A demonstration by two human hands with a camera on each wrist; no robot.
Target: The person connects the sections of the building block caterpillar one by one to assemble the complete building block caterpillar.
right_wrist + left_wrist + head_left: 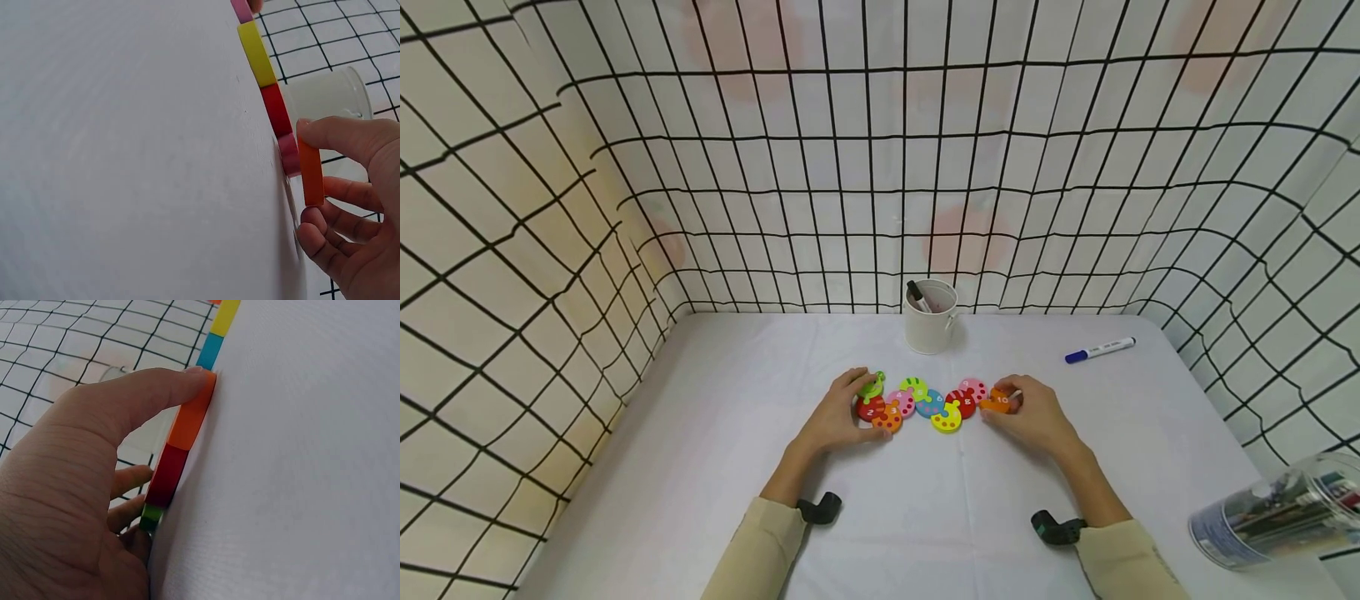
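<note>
A caterpillar puzzle of round numbered pieces lies in a wavy row, from a green head point(870, 388) through a red piece point(868, 407), an orange piece point(887, 418) and several others to a pink piece point(975, 390). My left hand point(841, 414) spans its left end, the thumb against the orange piece's edge point(192, 419) and the fingers around the green head's far side. At the other end, my right hand point(1036, 417) pinches an orange puzzle piece marked 10 point(310, 172) between thumb and fingers. This piece sits close beside the pink one, slightly raised; whether they touch, I cannot tell.
Behind the row stands a white bucket point(925, 332) with a black-capped marker point(918, 296) in it. A blue-capped marker point(1101, 350) lies at the back right. Near the right edge is a clear container of pencils point(1273, 512). Grid-patterned cloth point(850, 167) walls the white table point(700, 467).
</note>
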